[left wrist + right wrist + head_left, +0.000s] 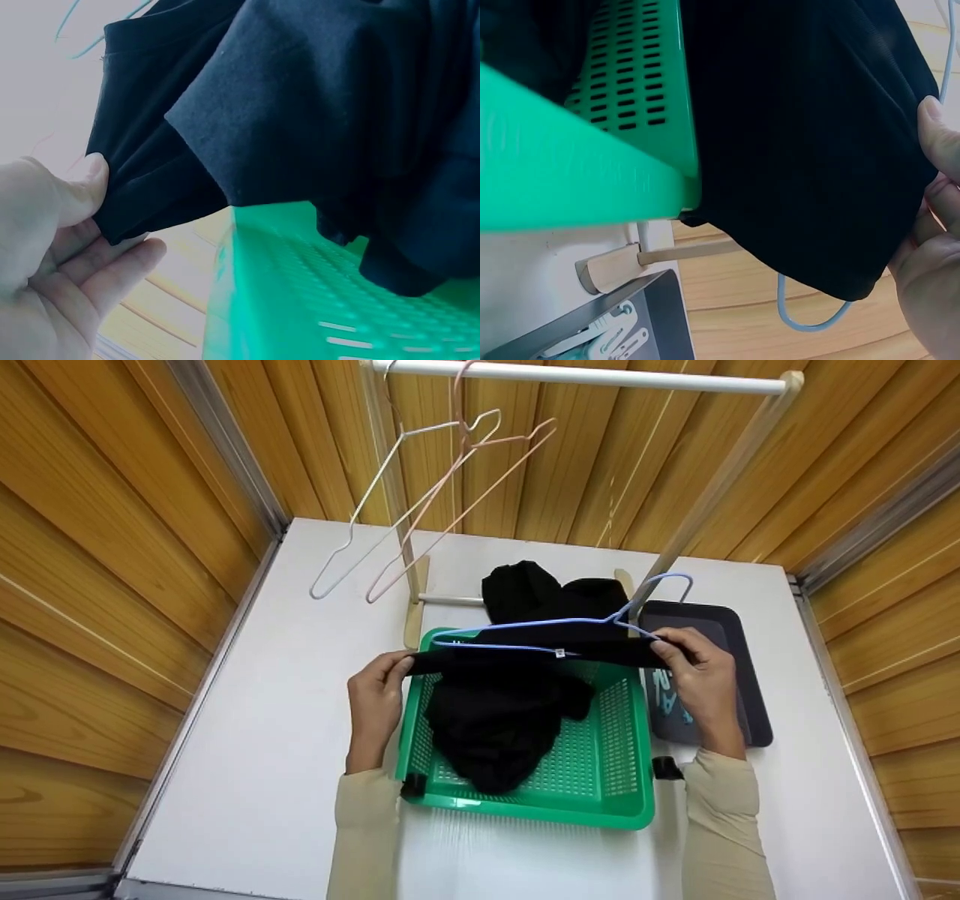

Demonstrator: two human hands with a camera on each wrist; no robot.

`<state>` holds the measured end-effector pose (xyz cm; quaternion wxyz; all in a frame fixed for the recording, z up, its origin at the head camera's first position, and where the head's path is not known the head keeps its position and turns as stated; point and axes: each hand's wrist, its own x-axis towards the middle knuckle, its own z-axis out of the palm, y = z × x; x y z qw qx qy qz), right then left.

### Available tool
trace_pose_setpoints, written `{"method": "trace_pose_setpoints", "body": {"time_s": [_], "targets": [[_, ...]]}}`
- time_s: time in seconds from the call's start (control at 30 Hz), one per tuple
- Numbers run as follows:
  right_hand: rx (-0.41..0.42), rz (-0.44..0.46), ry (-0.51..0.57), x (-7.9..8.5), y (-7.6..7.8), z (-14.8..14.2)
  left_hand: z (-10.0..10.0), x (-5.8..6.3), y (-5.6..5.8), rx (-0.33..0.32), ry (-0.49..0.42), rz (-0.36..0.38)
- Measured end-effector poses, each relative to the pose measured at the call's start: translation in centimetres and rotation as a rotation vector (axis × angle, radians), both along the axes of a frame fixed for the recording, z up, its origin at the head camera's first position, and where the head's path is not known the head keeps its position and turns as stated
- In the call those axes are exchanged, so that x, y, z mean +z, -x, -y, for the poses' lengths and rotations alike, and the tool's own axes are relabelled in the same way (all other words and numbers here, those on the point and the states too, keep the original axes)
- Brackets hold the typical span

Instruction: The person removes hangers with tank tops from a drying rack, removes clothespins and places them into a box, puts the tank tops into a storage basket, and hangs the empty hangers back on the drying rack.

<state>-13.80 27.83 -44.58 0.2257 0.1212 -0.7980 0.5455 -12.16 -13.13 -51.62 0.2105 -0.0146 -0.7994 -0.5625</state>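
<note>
Both hands hold a black garment [555, 641] stretched sideways above a green basket [646, 780]. My left hand [377, 697] pinches its left end between thumb and fingers; in the left wrist view the cloth hangs in folds from that grip. At the right end, my right hand [697, 667] pinches the other edge. A blue hanger [525, 622] lies along the garment, its hook pointing up and right, its right arm reaching my right hand. Near the middle shows a small white label [560, 653]. Black cloth [495, 735] bunches inside the basket; whether it is the same piece, I cannot tell.
A white hanger [360, 510] and a pink hanger [427, 510] hang from the rack's white rail [585, 375] at the left. A dark grey tray [754, 720] with pale blue-green items stands right of the basket. Wood-patterned walls enclose the white table [247, 735].
</note>
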Motion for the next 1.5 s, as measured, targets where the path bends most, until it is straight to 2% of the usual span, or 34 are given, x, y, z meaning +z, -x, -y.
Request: {"method": "trace_pose_setpoints", "body": {"time_s": [0.23,0.3,0.43,0.63,0.73,0.93,1.1,1.2,1.37,1.5], "targets": [[0.023,0.004,-0.038,0.1,-0.2,0.7,-0.5,0.3,-0.1,-0.15,0.055,0.025],[0.028,0.005,-0.057,0.0,-0.3,0.9,-0.6,0.4,-0.2,-0.173,0.066,0.013],[0.043,0.011,-0.103,-0.1,-0.4,1.4,-0.9,0.7,-0.3,-0.192,0.098,-0.05],[0.084,-0.011,-0.136,0.0,-0.6,2.1,-1.3,1.5,-0.2,-0.209,0.134,-0.219],[0.107,-0.017,-0.131,0.1,-0.7,2.5,-1.5,1.8,0.0,-0.202,0.162,-0.265],[0.126,-0.038,-0.143,0.1,-1.0,3.2,-1.8,1.9,0.1,-0.194,0.215,-0.285],[0.131,-0.066,-0.168,-0.2,-0.9,2.9,-1.7,1.8,0.2,-0.133,0.239,-0.33],[0.131,-0.06,-0.156,0.0,-0.9,2.4,-1.1,1.9,0.2,-0.097,0.227,-0.326],[0.067,-0.037,-0.125,0.3,-0.7,1.4,0.0,2.1,-0.2,-0.028,0.189,-0.286],[-0.051,-0.01,-0.115,-0.8,-0.2,0.4,0.9,2.2,-0.5,0.046,0.167,-0.255]]}}
